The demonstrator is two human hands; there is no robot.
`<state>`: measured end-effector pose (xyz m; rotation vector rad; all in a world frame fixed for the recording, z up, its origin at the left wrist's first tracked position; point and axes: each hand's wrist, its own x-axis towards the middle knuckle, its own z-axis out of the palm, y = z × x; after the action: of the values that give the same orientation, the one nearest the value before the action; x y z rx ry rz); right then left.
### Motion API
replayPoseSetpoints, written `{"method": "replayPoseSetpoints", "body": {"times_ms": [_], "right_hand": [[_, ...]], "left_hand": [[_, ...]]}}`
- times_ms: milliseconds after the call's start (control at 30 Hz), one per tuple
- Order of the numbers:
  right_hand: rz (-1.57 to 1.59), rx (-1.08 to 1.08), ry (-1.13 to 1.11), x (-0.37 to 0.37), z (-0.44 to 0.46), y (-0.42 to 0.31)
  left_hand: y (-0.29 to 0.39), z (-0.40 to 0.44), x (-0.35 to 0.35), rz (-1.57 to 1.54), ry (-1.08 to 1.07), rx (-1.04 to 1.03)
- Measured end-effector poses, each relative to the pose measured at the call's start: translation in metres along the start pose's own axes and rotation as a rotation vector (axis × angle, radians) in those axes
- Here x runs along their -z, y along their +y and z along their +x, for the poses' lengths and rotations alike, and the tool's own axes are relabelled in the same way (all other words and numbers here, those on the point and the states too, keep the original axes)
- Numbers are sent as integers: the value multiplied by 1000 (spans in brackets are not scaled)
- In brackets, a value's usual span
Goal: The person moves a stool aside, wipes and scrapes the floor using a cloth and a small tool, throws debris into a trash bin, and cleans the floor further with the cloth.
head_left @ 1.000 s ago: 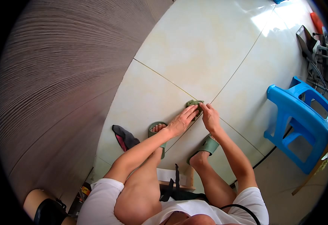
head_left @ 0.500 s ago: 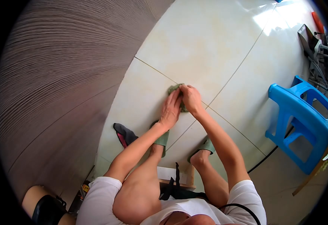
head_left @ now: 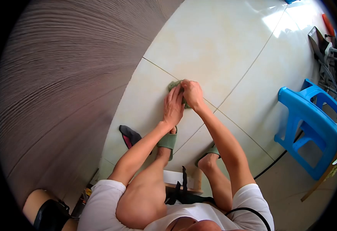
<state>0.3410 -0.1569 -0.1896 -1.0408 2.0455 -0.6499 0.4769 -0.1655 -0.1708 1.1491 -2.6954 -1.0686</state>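
A crumpled green cloth point(head_left: 173, 85) lies on the pale tiled floor point(head_left: 210, 46), partly hidden under both hands. My left hand point(head_left: 173, 106) lies flat on it, fingers stretched out over the cloth. Close beside it, on the right, my right hand point(head_left: 192, 93) has its fingers curled and pressed together on the cloth's upper edge. A bit of the cloth shows below, between the two hands.
A blue plastic stool point(head_left: 311, 127) stands at the right. Green slippers point(head_left: 167, 140) are on my feet. A dark cloth item point(head_left: 130, 134) with a pink patch lies left of them. A wood-grained panel point(head_left: 68, 77) fills the left side.
Both hands and the green cloth have moved left and forward across the floor, mostly in the first half second. Since then they have shifted slightly farther the same way.
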Motion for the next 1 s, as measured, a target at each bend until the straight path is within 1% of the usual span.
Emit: {"method": "replayPoseSetpoints", "body": {"times_ms": [100, 167, 200, 267, 367, 467, 533, 600, 733, 833, 933, 1000], "right_hand": [[48, 14, 39, -5, -8, 15], [77, -35, 42, -4, -13, 17], [92, -60, 45, -3, -13, 15], [32, 7, 25, -7, -2, 8], [-13, 55, 8, -17, 25, -17], [-4, 59, -14, -28, 49, -44], [5, 74, 8, -37, 63, -58], [7, 100, 75, -50, 76, -68], [50, 82, 36, -73, 105, -88], [43, 57, 24, -82, 119, -103], [91, 21, 65, -94, 126, -105], [135, 217, 144, -93, 121, -93]], "left_hand": [[-11, -1, 3, -48, 2, -26], [-17, -7, 4, -124, 16, -58], [-24, -8, 6, -105, 106, -5], [-41, -11, 13, -67, 280, 96], [-83, -9, 32, 39, 428, 260], [-119, -11, 38, 136, 406, 332], [-127, -17, 32, 220, 368, 315], [-129, -20, 24, 303, 322, 320], [-128, -17, 17, 406, 321, 371], [-121, -14, 18, 432, 322, 409], [-117, -13, 20, 427, 333, 406], [-120, -15, 19, 441, 333, 392]]}}
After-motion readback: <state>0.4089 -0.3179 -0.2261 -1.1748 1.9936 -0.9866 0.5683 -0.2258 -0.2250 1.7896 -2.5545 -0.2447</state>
